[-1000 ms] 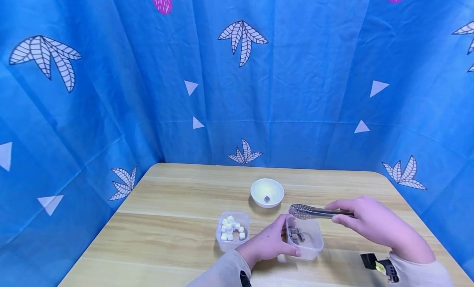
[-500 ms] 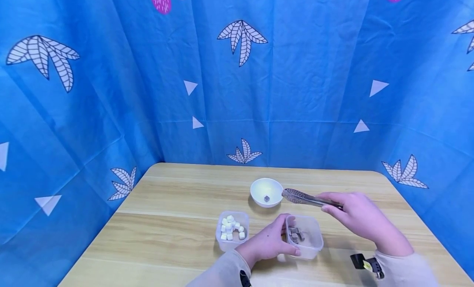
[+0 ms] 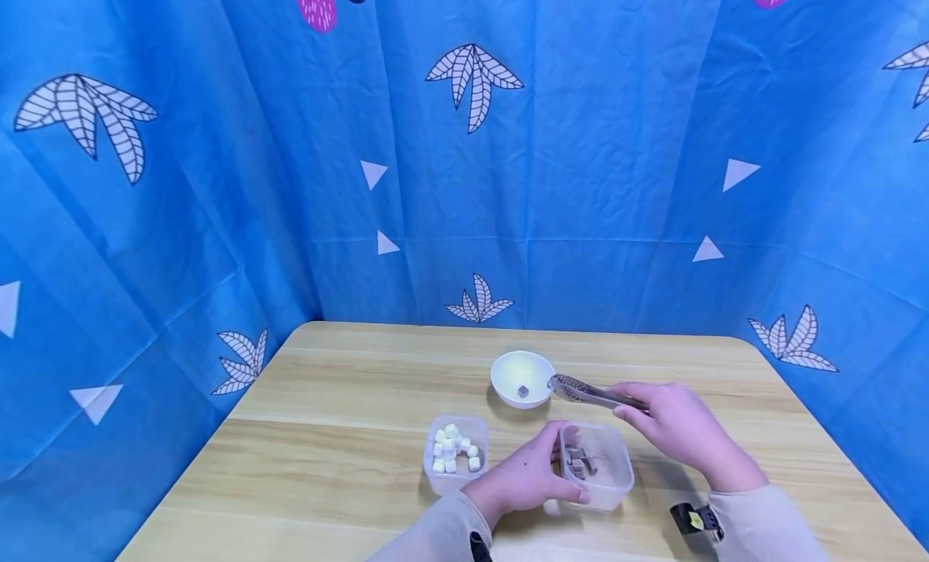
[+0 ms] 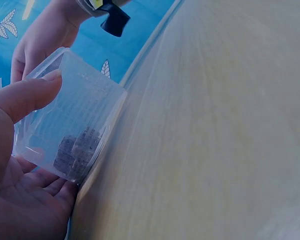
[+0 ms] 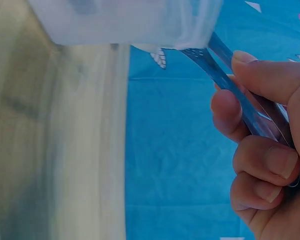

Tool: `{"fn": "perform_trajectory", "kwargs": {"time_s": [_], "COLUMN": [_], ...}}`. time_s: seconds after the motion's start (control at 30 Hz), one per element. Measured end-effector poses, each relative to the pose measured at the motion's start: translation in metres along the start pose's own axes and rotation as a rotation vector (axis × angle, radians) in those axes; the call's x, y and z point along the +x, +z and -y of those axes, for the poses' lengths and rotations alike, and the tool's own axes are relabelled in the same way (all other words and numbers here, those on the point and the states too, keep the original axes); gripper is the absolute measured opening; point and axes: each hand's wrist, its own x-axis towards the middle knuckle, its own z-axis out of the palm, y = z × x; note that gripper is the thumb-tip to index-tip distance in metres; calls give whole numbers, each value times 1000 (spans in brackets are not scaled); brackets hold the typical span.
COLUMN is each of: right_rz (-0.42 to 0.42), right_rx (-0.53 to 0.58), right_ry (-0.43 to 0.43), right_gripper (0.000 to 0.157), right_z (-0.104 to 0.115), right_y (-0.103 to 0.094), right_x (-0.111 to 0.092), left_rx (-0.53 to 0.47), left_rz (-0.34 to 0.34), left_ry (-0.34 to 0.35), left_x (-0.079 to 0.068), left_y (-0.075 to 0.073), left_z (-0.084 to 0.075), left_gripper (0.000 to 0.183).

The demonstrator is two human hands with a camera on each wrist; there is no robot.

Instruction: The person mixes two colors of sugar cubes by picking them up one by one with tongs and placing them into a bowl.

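Note:
My right hand holds a pair of metal tongs, with thumb and fingers round both arms in the right wrist view. The perforated tips reach the right rim of a white bowl; I cannot tell whether they pinch anything. A single dark cube lies in the bowl. My left hand grips a clear plastic container from its left, thumb at the near side. Several grey-brown cubes sit at the bottom of that container, gathered toward its left side.
Left of my left hand stands a second plastic container with several white cubes inside. A wooden table carries everything. Blue patterned curtains hang behind the table and at both sides.
My right hand has carried the tongs left and away from me, from above the clear container to the bowl's right rim. My left hand and the container have stayed in place.

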Motion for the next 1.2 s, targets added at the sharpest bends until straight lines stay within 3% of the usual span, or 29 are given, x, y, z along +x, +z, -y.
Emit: {"fn": "perform_trajectory", "kwargs": {"time_s": [0.37,0.87,1.2], "right_rz": [13,61,62], "right_rx": [14,24,76], "right_ry": [26,66,47], "right_gripper": [30,32,32], "right_z": [-2,2,-4], "right_y": [10,6,-12], "right_x": [1,2,-3], "left_rx": [3,1,1], "left_rz": [2,7,8], "left_ry": [24,43,34], "left_x": [-1,0,1], "left_y": [0,1,0], "left_z": [-3,2,0], "left_gripper": [85,85,85]}}
